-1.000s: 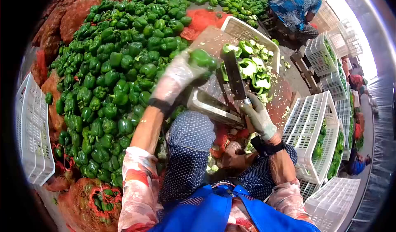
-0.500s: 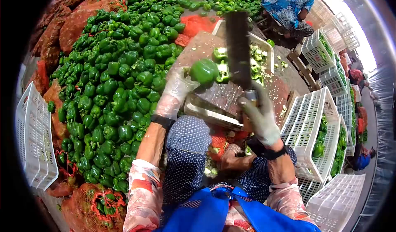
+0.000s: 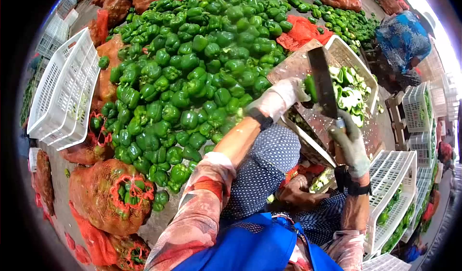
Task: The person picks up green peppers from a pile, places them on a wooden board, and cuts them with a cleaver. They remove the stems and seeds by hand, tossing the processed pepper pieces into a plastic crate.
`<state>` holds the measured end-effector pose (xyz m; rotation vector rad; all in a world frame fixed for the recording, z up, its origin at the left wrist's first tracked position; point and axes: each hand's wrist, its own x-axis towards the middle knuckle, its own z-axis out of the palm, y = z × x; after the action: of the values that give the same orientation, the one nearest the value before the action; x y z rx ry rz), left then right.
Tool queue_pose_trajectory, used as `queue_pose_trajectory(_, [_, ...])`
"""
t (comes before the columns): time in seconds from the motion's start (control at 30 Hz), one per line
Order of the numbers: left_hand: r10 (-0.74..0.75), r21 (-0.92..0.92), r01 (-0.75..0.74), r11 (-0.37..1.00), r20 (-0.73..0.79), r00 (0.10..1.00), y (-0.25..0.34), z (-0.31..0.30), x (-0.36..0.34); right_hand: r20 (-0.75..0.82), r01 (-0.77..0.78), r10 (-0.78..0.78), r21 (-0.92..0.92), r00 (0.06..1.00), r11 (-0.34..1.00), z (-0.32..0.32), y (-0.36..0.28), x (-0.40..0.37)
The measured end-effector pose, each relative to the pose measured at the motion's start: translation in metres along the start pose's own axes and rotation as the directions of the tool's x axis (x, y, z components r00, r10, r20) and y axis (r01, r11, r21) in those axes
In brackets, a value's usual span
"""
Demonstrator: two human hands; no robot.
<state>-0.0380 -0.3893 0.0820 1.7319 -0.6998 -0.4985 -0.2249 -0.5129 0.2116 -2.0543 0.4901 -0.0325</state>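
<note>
My left hand, in a pale glove, has its fingertips on a green bell pepper, which is partly hidden behind a wide cleaver blade. My right hand, also gloved, is closed around the handle of the cleaver, its dark blade pointing away from me. Both are over a worn, wet cutting board scattered with seeds. Beyond the blade, cut pepper pieces lie heaped beside and in a white tray.
A large pile of green peppers spreads to the left. Mesh sacks and a white crate stand farther left. More crates line the right, and another person sits at the upper right.
My view has swung left, so the scene sits farther right. The cleaver has come to the pepper beside my left hand. The cut pieces on the board have shifted toward the tray.
</note>
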Motion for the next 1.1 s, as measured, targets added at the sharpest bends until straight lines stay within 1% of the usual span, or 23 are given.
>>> queue_pose_trajectory(0.03, [-0.030, -0.033, 0.029, 0.999, -0.056, 0.998, 0.000, -0.007, -0.010, 0.032, 0.037, -0.033, -0.103, 0.999, 0.994, 0.005, -0.002, 0.003])
queue_pose_trajectory(0.07, [0.169, -0.025, -0.169, 0.985, -0.013, 0.986, -0.032, -0.020, -0.015, 0.060, 0.009, 0.001, -0.164, 0.998, 0.986, 0.007, 0.001, 0.004])
queue_pose_trajectory(0.13, [0.076, -0.006, -0.075, 0.997, 0.029, 0.997, -0.065, -0.058, -0.035, 0.098, 0.037, -0.008, -0.299, 0.995, 0.953, 0.012, 0.027, 0.012])
queue_pose_trajectory(0.17, [-0.221, 0.011, 0.221, 0.975, 0.023, 0.975, -0.067, -0.083, -0.052, 0.081, 0.003, 0.021, -0.285, 0.996, 0.959, 0.012, 0.030, 0.012])
queue_pose_trajectory(0.23, [-0.513, -0.292, 0.451, 0.843, -0.184, 0.838, -0.092, -0.123, -0.079, 0.050, -0.069, 0.085, -0.263, 0.995, 0.962, 0.012, 0.035, 0.010])
queue_pose_trajectory(0.27, [-0.425, -0.139, 0.401, 0.905, -0.302, 0.853, -0.120, -0.147, -0.089, 0.046, 0.046, -0.036, -0.240, 0.998, 0.970, 0.008, 0.054, 0.011])
queue_pose_trajectory(0.3, [-0.311, 0.024, 0.350, 0.937, -0.402, 0.861, -0.157, -0.171, -0.092, 0.030, -0.016, 0.023, -0.216, 0.999, 0.976, 0.006, 0.062, 0.010])
queue_pose_trajectory(0.37, [-0.282, -0.172, 0.228, 0.958, -0.451, 0.846, -0.212, -0.215, -0.091, 0.004, -0.132, 0.134, -0.171, 0.991, 0.976, 0.004, 0.070, 0.011])
queue_pose_trajectory(0.43, [-0.178, 0.408, 0.418, 0.811, -0.509, 0.842, -0.179, -0.227, -0.090, 0.011, -0.093, 0.097, -0.204, 0.995, 0.974, 0.004, 0.070, 0.011])
queue_pose_trajectory(0.47, [-0.055, 0.727, 0.350, 0.590, -0.397, 0.916, -0.195, -0.236, -0.083, 0.018, -0.090, 0.096, -0.215, 0.995, 0.973, 0.004, 0.065, 0.010])
queue_pose_trajectory(0.5, [-0.334, 0.598, 0.531, 0.600, -0.417, 0.846, -0.210, -0.240, -0.075, 0.023, -0.087, 0.095, -0.225, 0.995, 0.970, 0.004, 0.062, 0.009])
queue_pose_trajectory(0.53, [-0.584, 0.487, 0.705, 0.516, -0.402, 0.705, -0.206, -0.242, -0.066, 0.008, -0.079, 0.082, -0.205, 0.997, 0.976, 0.006, 0.068, 0.010])
queue_pose_trajectory(0.57, [-0.701, 0.582, 0.753, 0.308, -0.396, 0.593, -0.178, -0.235, -0.065, 0.010, -0.052, 0.056, -0.215, 0.998, 0.975, 0.005, 0.069, 0.008])
queue_pose_trajectory(0.6, [-0.695, 0.510, 0.792, 0.335, -0.434, 0.573, -0.179, -0.235, -0.068, 0.025, -0.075, 0.082, -0.210, 0.996, 0.975, 0.005, 0.067, 0.008])
queue_pose_trajectory(0.63, [-0.635, 0.583, 0.736, 0.344, -0.433, 0.640, -0.161, -0.227, -0.073, 0.040, -0.098, 0.108, -0.206, 0.993, 0.974, 0.005, 0.063, 0.009])
queue_pose_trajectory(0.7, [-0.512, 0.557, 0.609, 0.565, -0.342, 0.788, -0.174, -0.236, -0.084, 0.034, -0.096, 0.107, -0.241, 0.994, 0.966, 0.005, 0.059, 0.009])
queue_pose_trajectory(0.73, [-0.571, 0.224, 0.637, 0.738, -0.295, 0.766, -0.168, -0.234, -0.085, 0.035, -0.120, 0.132, -0.236, 0.991, 0.964, 0.006, 0.061, 0.009])
queue_pose_trajectory(0.77, [-0.619, -0.081, 0.615, 0.784, -0.162, 0.768, -0.170, -0.241, -0.084, 0.041, -0.111, 0.128, -0.280, 0.991, 0.953, 0.005, 0.060, 0.009])
queue_pose_trajectory(0.83, [-0.347, -0.098, 0.337, 0.936, -0.116, 0.931, -0.175, -0.236, -0.074, 0.038, -0.108, 0.126, -0.316, 0.991, 0.943, 0.005, 0.064, 0.009])
queue_pose_trajectory(0.87, [-0.165, 0.121, 0.174, 0.977, -0.079, 0.983, -0.152, -0.228, -0.070, 0.055, -0.137, 0.157, -0.268, 0.986, 0.954, 0.008, 0.054, 0.007])
queue_pose_trajectory(0.93, [-0.400, -0.429, 0.367, 0.825, 0.016, 0.916, -0.071, -0.196, -0.064, 0.044, -0.112, 0.128, -0.262, 0.991, 0.959, 0.010, 0.059, 0.005])
queue_pose_trajectory(1.03, [-0.253, -0.383, 0.259, 0.887, 0.066, 0.965, -0.038, -0.145, -0.025, -0.002, -0.068, 0.069, -0.206, 0.998, 0.976, 0.005, 0.067, -0.001])
queue_pose_trajectory(1.1, [-0.200, -0.493, 0.311, 0.812, 0.266, 0.943, -0.003, -0.112, -0.010, -0.010, -0.052, 0.051, -0.170, 0.999, 0.984, -0.003, 0.057, -0.018])
